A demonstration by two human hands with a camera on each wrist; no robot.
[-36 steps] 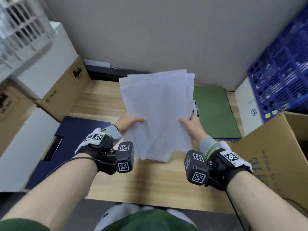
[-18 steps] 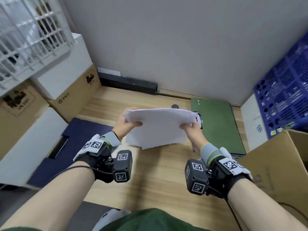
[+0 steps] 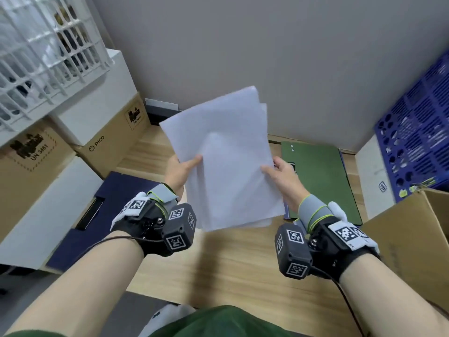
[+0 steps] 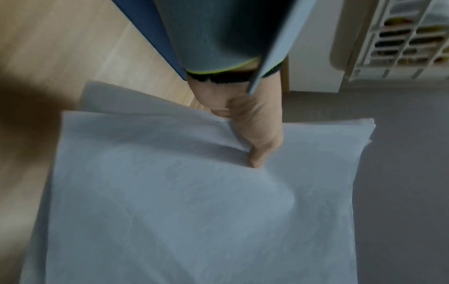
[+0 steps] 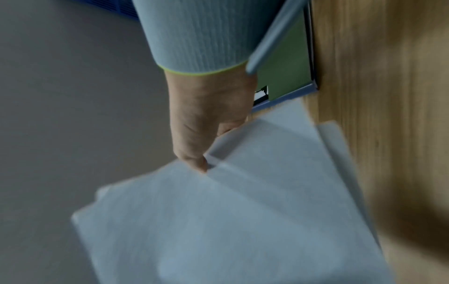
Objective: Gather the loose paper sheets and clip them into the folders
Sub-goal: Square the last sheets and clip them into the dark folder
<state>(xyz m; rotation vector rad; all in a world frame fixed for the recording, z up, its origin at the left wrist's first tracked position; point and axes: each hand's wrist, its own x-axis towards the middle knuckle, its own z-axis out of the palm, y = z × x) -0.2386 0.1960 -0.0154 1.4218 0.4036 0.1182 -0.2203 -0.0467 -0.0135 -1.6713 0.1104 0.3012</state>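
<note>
A stack of white paper sheets (image 3: 226, 154) stands nearly upright above the wooden desk (image 3: 230, 263), its edges slightly uneven. My left hand (image 3: 185, 166) pinches the stack's left edge, thumb on the front face (image 4: 257, 153). My right hand (image 3: 279, 172) pinches the right edge, thumb on the front (image 5: 196, 159). The sheets (image 4: 194, 201) fill both wrist views (image 5: 230, 221). A dark blue folder (image 3: 102, 210) lies open at the left with its black clip (image 3: 90, 212). A green folder (image 3: 318, 181) lies closed to the right, partly behind my right hand.
Cardboard and white boxes (image 3: 107, 142) line the left side under a white wire basket (image 3: 46, 52). A blue crate (image 3: 418, 139) and an open cardboard box (image 3: 413, 239) stand at the right. A grey wall (image 3: 267, 57) closes the back.
Half a second ago the sheets were tipped down flat and low over the desk; now both hands have raised them upright again. Both grips are unchanged.
</note>
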